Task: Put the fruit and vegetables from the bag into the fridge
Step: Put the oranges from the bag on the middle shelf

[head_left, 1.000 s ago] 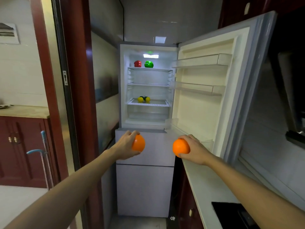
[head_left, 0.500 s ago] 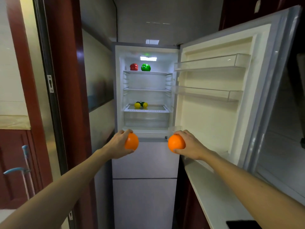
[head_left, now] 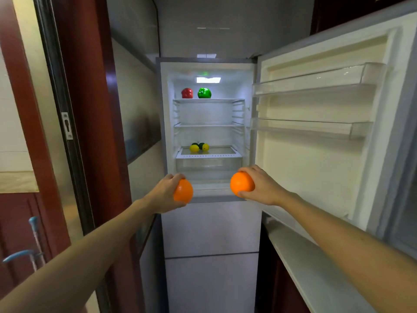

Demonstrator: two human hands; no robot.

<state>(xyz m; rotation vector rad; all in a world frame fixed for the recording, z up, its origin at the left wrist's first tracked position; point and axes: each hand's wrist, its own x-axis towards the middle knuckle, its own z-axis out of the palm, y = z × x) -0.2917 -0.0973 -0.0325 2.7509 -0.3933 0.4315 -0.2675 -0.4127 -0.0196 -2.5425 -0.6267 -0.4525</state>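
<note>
Progress looks well past the start, by our reckoning. Inside the tall white fridge (head_left: 211, 227), whose upper door (head_left: 316, 168) stands swung wide to the right, a glossy red bell pepper (head_left: 187, 93) and a glossy green bell pepper (head_left: 204, 93) sit side by side on the top glass shelf (head_left: 225, 100). Two small yellow lemons (head_left: 194, 148), with a dark green fruit (head_left: 200, 144) just behind them, rest on the lowest glass shelf (head_left: 222, 152). The middle glass shelf (head_left: 208, 125) lies between those two levels.

We carry two round, smooth-skinned orange fruits, both in the air in front of the compartment's bottom lip and well apart from each other. Our left hand (head_left: 165, 192) grips the left orange (head_left: 183, 190), with fingers curled over its top and the palm behind it. Our right hand (head_left: 262, 186) grips the right orange (head_left: 242, 184), with fingers curled over its top and the thumb beneath. Neither fruit touches the fridge.

What is left, we judge, is to set these two on a shelf. The bag is out of view, so we cannot tell whether more produce waits in it.

Each orange is close to a sphere, so we find no real long axis, and no stem end shows to tell which way either one points
</note>
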